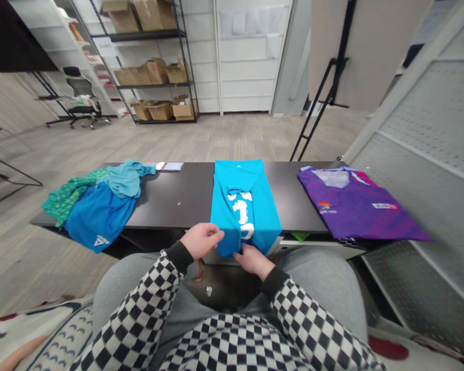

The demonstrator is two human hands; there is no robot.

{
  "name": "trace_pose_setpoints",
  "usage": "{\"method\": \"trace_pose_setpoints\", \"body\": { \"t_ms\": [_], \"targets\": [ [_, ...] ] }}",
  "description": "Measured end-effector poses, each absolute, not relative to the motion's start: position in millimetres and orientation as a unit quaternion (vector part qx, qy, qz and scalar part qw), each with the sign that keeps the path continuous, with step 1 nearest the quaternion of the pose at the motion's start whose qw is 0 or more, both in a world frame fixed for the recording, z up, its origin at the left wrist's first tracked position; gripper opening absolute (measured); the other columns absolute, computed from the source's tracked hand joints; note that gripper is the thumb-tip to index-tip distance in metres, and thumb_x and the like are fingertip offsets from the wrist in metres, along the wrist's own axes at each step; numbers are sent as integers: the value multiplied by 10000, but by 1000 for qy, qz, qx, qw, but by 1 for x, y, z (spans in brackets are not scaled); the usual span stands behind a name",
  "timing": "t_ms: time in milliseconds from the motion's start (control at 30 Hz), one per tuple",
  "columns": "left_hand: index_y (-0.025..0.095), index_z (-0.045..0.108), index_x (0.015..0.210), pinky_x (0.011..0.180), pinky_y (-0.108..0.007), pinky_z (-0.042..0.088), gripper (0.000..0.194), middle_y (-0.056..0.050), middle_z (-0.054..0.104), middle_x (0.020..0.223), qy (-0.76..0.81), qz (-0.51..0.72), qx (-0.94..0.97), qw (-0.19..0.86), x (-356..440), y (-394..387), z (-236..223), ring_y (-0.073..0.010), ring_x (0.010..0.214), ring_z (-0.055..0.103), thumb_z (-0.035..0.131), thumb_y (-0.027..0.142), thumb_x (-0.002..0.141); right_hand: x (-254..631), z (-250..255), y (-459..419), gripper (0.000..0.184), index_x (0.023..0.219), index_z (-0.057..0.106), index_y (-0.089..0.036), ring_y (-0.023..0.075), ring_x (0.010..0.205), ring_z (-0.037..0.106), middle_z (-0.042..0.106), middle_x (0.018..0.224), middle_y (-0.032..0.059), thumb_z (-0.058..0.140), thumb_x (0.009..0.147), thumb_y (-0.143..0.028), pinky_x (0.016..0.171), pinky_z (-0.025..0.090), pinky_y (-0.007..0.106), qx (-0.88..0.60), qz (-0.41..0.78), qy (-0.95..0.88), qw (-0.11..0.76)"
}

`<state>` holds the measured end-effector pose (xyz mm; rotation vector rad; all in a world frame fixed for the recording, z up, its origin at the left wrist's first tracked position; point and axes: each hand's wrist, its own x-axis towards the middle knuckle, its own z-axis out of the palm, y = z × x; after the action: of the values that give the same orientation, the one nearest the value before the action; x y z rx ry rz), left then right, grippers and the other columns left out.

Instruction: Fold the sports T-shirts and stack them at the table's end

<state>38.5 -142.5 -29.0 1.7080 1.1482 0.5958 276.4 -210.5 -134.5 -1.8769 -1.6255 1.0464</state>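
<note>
A turquoise jersey of smooth, thin synthetic knit lay folded lengthwise at the middle of a black worktop, reaching from the far edge to just past the near edge. A chalky white printed numeral on it was partly hidden by the fold. The left hand sat at the jersey's near left corner, its fingers pressed together and gently curled, their tips against the fabric; whether they pinched it, I cannot tell. The right hand lay lower on the near end, its bent fingers pinching the soft folded edge.

Both wrists ended in black ribbed cuffs on a sleeve of black-and-white checkerboard knit. Grey fleece trousers curved beneath the hands.

Toward the worktop's left end lay a rumpled heap of clothes in pale blue, royal blue and speckled green, spilling over the near edge. A flat white packet rested on the far edge. At the right end, a flat purple jersey with a glossy, patterned surface hung past the near corner. Beyond the worktop, a black wire shelf held cardboard boxes.
</note>
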Motion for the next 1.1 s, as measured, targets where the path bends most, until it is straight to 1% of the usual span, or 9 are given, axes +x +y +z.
{"method": "trace_pose_setpoints", "body": {
  "t_ms": [100, 233, 367, 467, 600, 800, 933, 1000, 1100],
  "targets": [
    [236, 766, 785, 623, -318, 455, 306, -28, 719, 695, 465, 319, 752, 342, 71, -96, 14, -207, 633, 622, 750, 492, 952, 280, -140, -209, 161, 783, 767, -217, 327, 919, 780, 810, 855, 149, 832, 841, -352, 904, 570, 411, -701, 358, -586, 194],
    [200, 805, 944, 901, -373, 537, 98, -89, 786, 973, 481, 299, 803, 185, 121, -22, 38, -270, 917, 703, 778, 285, 904, 280, -142, -212, 311, 619, 650, -240, 318, 800, 735, 735, 710, 137, 855, 812, -373, 793, 541, 424, -694, 352, -596, 198],
    [222, 849, 1056, 1032, -428, 522, 276, -114, 778, 1113, 457, 191, 857, 141, 158, 23, 30, -331, 1088, 689, 902, 289, 794, 276, -142, -218, 354, 578, 612, -248, 314, 723, 702, 691, 651, 126, 871, 790, -362, 717, 503, 441, -673, 353, -619, 200],
    [245, 882, 1051, 1007, -414, 534, 290, -101, 789, 1082, 424, 153, 880, 149, 173, 38, 19, -316, 1058, 696, 927, 330, 778, 274, -141, -222, 263, 643, 689, -253, 327, 746, 722, 724, 692, 128, 872, 799, -361, 712, 515, 441, -663, 349, -633, 194],
    [216, 912, 1063, 1024, -429, 560, 224, -127, 830, 1112, 378, 166, 896, 163, 184, 44, 10, -324, 1070, 739, 834, 355, 905, 273, -137, -221, 176, 793, 803, -237, 379, 841, 783, 815, 856, 184, 834, 869, -393, 764, 568, 469, -654, 346, -654, 156],
    [276, 912, 1223, 1096, -429, 598, 326, -50, 872, 1260, 432, 258, 846, 176, 204, 33, 17, -308, 1173, 794, 654, 417, 1083, 261, -126, -214, 377, 1119, 870, -133, 419, 1081, 827, 850, 1168, 257, 688, 1001, -441, 910, 630, 468, -628, 357, -689, 67],
    [303, 899, 1285, 1110, -412, 610, 365, -29, 863, 1308, 451, 256, 840, 156, 222, 22, 16, -296, 1233, 798, 599, 434, 1123, 255, -116, -212, 455, 1226, 856, -100, 410, 1161, 817, 840, 1235, 258, 632, 1042, -451, 980, 639, 462, -620, 359, -697, 33],
    [294, 879, 1340, 1176, -420, 581, 366, -48, 834, 1390, 456, 207, 852, 151, 227, 17, 10, -309, 1333, 765, 632, 434, 1108, 255, -112, -211, 470, 1244, 853, -98, 408, 1172, 815, 837, 1246, 257, 621, 1050, -458, 987, 642, 463, -623, 358, -695, 25],
    [276, 833, 1425, 1309, -479, 474, 444, -86, 716, 1591, 437, 131, 879, 138, 226, 8, -1, -357, 1538, 624, 736, 477, 1042, 258, -108, -213, 466, 1267, 847, -118, 394, 1177, 816, 835, 1257, 243, 619, 1049, -459, 990, 644, 457, -628, 356, -692, 20]
  ]
}}
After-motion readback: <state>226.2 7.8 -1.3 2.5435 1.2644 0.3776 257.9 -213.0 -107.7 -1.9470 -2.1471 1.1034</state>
